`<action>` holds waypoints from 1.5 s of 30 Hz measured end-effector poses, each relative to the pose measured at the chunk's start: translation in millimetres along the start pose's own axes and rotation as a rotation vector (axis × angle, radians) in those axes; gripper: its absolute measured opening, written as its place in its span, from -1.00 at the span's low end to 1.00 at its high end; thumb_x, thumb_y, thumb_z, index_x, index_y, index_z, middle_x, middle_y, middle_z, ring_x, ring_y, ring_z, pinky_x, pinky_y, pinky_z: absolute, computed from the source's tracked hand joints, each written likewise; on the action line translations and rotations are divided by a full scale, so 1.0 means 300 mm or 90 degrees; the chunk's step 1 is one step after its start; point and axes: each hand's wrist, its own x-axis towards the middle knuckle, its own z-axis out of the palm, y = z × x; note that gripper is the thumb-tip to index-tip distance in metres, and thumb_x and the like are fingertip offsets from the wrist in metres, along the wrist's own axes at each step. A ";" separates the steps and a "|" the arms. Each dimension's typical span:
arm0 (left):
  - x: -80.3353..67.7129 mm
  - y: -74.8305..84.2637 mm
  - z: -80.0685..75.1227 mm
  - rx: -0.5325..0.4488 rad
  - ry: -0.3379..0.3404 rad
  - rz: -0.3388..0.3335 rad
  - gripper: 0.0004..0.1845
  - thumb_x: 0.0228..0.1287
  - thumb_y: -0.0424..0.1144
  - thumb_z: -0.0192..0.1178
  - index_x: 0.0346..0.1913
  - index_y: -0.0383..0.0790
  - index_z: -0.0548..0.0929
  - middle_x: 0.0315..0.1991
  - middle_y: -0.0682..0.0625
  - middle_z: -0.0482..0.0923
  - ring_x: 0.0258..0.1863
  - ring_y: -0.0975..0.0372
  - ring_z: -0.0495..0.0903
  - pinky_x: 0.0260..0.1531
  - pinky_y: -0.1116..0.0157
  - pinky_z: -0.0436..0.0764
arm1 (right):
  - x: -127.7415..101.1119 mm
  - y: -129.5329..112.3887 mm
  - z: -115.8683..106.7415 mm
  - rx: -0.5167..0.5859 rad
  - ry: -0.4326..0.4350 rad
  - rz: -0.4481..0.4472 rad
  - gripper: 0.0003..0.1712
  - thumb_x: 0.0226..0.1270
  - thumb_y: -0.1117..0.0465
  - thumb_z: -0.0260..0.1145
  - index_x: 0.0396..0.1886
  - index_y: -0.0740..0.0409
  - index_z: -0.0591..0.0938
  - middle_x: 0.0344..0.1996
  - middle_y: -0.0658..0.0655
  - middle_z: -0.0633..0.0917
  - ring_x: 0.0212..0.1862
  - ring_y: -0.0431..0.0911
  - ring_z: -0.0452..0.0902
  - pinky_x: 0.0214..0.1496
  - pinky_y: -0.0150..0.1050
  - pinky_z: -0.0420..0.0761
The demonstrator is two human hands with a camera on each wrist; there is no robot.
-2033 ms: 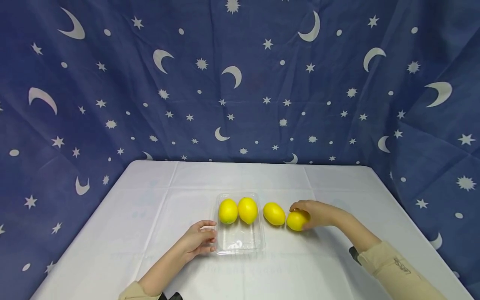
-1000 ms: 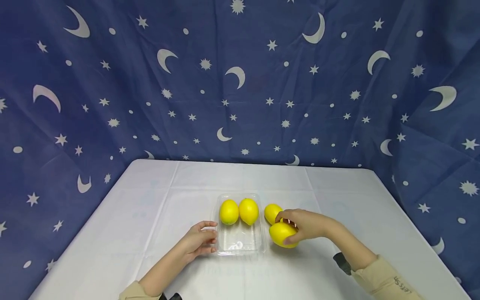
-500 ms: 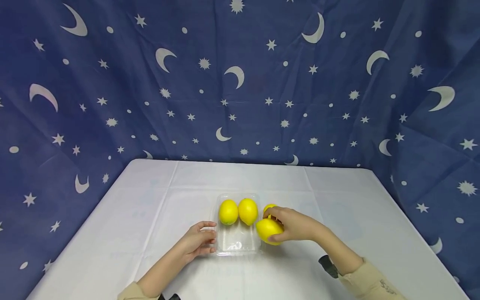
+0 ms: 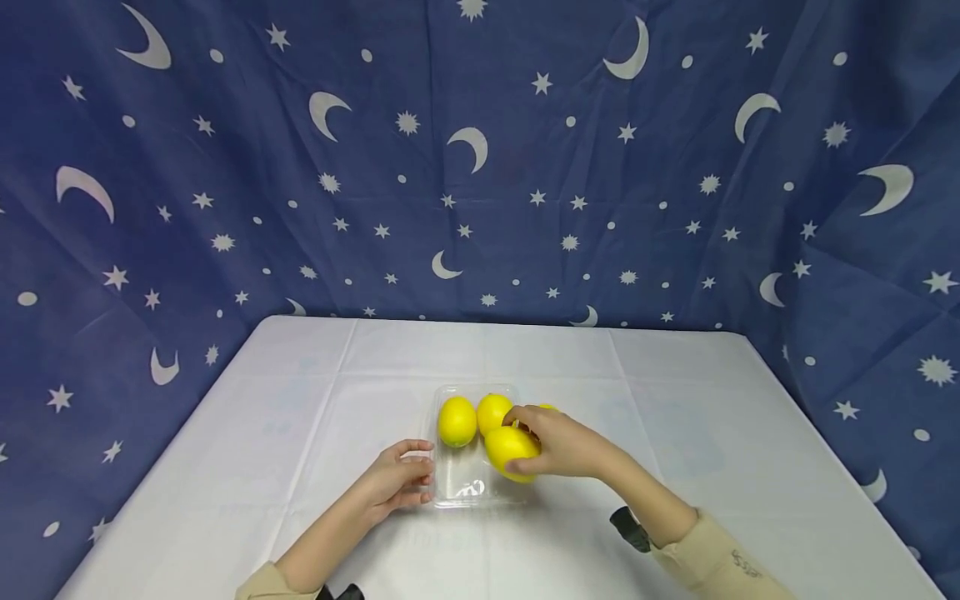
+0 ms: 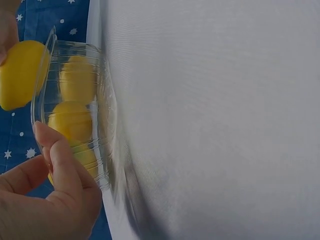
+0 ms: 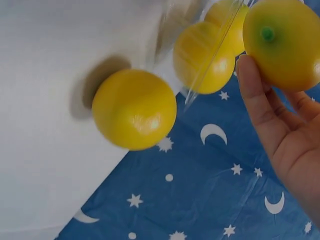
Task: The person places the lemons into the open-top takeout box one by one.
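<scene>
Lemon (image 4: 508,452) clasped in the right hand (image 4: 566,442), thumb along the near side, fingertips on the far side, green end facing the right wrist camera. Raised above the rim of a clear plastic container (image 4: 461,492), over its right part; impossible to tell whether touching any fruit below. At the container's left edge, the left hand (image 4: 393,479), palm toward the right, fingers relaxed, slightly bent and spaced apart, tips resting against the rim.

Inside the container, in its far half, two more lemons side by side: a left lemon (image 4: 457,422) in full view, and a right lemon (image 4: 492,412), partly covered by the right hand and its fruit. Just right of the container, on the cloth, a loose lemon (image 6: 134,110), mostly hidden behind the right hand in the head view, plain in the right wrist view with a shadow beside it.

Farther out, beige sleeves (image 4: 738,562) at both forearms, dark lettering on the right one, and a black band (image 4: 630,529) at the right wrist. Underneath everything, a creased white tablecloth (image 4: 360,417). Beyond the far edge and along both sides, a blue curtain (image 4: 525,158) printed with pale moons, stars and dots.
</scene>
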 end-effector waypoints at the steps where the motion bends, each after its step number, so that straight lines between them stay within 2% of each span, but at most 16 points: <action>1: 0.000 0.002 0.001 -0.001 -0.001 0.001 -0.53 0.29 -0.41 0.05 0.22 -0.37 0.21 -0.38 0.09 0.42 -0.43 0.32 0.44 -0.42 0.41 0.64 | 0.003 -0.003 0.002 0.006 0.006 0.000 -0.48 0.03 0.04 0.42 -0.05 0.18 0.53 -0.27 0.01 0.60 -0.24 -0.16 0.41 -0.24 -0.36 0.52; 15: 0.002 0.002 0.004 -0.011 -0.003 0.002 -0.53 0.29 -0.44 0.05 0.22 -0.37 0.21 -0.39 0.08 0.43 -0.43 0.32 0.44 -0.44 0.43 0.64 | 0.047 -0.008 0.061 0.076 0.024 0.037 -0.48 0.09 0.00 0.40 -0.07 0.24 0.53 -0.32 0.06 0.63 -0.32 -0.17 0.45 -0.30 -0.39 0.51; 30: 0.002 0.000 0.000 -0.005 -0.009 0.004 -0.52 0.29 -0.43 0.05 0.23 -0.39 0.20 -0.38 0.08 0.43 -0.43 0.32 0.44 -0.42 0.42 0.65 | 0.088 -0.023 0.121 0.135 0.038 0.126 -0.48 0.12 -0.02 0.39 -0.05 0.22 0.51 -0.39 0.03 0.58 -0.37 -0.16 0.40 -0.35 -0.36 0.46; 37: 0.001 0.001 -0.008 -0.001 -0.009 0.000 -0.52 0.28 -0.43 0.06 0.23 -0.39 0.20 -0.38 0.08 0.43 -0.43 0.32 0.44 -0.42 0.43 0.65 | 0.100 -0.050 0.139 0.130 0.023 0.125 -0.41 0.12 -0.05 0.39 0.00 0.24 0.48 -0.36 0.03 0.60 -0.37 -0.17 0.41 -0.33 -0.37 0.47; 45: 0.000 0.001 -0.007 -0.003 -0.008 0.001 -0.53 0.29 -0.41 0.07 0.22 -0.38 0.22 -0.39 0.10 0.44 -0.44 0.34 0.45 -0.44 0.44 0.65 | 0.107 -0.064 0.171 0.152 0.041 0.128 -0.43 0.10 -0.06 0.41 -0.08 0.23 0.47 -0.50 0.01 0.48 -0.46 -0.17 0.35 -0.47 -0.41 0.38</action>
